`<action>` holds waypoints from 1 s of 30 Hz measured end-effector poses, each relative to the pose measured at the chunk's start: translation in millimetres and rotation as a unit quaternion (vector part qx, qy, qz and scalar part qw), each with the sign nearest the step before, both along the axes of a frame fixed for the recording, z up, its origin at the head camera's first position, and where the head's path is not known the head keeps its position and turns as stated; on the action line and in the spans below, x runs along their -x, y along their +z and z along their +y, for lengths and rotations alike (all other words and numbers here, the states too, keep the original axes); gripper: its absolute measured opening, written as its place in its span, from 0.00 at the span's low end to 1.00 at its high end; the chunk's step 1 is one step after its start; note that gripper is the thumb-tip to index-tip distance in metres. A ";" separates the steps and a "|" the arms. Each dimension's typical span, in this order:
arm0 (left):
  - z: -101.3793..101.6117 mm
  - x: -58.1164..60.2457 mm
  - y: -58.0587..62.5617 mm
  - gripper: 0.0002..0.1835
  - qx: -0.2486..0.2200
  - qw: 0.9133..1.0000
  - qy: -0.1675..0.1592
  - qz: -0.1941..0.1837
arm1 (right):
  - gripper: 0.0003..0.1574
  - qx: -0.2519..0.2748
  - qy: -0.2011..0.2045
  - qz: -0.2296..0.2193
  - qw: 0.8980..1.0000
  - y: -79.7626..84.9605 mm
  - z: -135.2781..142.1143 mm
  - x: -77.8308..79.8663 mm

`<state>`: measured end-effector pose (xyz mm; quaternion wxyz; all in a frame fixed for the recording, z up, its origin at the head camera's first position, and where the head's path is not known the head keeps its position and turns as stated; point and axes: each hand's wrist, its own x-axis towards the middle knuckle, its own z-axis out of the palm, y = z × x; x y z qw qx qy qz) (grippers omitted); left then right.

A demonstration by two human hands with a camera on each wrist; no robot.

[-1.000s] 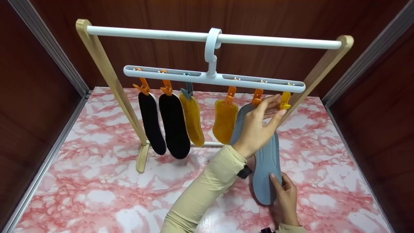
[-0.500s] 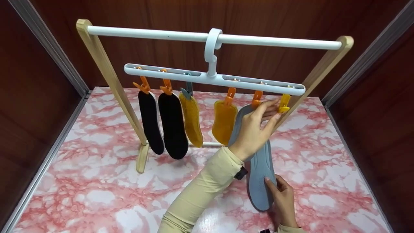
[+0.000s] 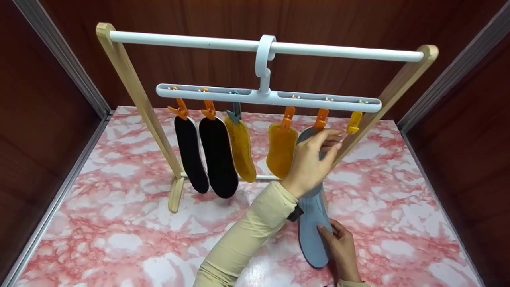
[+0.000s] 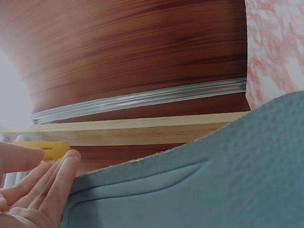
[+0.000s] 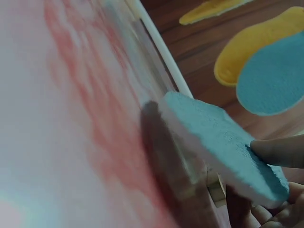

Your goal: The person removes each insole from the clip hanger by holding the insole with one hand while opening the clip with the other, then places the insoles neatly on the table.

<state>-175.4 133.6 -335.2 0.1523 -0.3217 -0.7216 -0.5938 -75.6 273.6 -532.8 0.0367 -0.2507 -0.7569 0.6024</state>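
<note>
My right hand (image 3: pixel 343 249) pinches a grey-blue insole (image 3: pixel 312 237) near its lower end, thumb on its face; its upper part is hidden behind my left hand and the hanging insole. Above it, my left hand (image 3: pixel 312 159) is raised near a yellow clip (image 3: pixel 354 122) at the right end of a white hanger (image 3: pixel 223 94). In the head view a small gap shows between its fingertips and that clip, which holds nothing. Behind the left hand, another grey insole (image 3: pixel 306 134) hangs from an orange clip (image 3: pixel 322 118). The right wrist view shows the held insole (image 5: pixel 213 142) tilted over the table.
Two black insoles (image 3: pixel 218 155) and two yellow insoles (image 3: pixel 282 149) hang from other clips. The hanger hooks over the white rail (image 3: pixel 338 50) of a wooden stand (image 3: pixel 137 103). Below is a red-and-white marbled tabletop (image 3: pixel 123 239), with brown panels (image 3: pixel 159 16) around it.
The right hand has lowered the insole and moved it left. My left fingertips have come off the yellow clip, and the hanger has swung slightly.
</note>
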 end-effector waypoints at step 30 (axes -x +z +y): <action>-13.1 1.8 -9.4 0.10 -0.022 1.000 0.015 0.006 | 0.27 0.028 0.033 -0.013 0.999 -6.2 -6.8 -1.5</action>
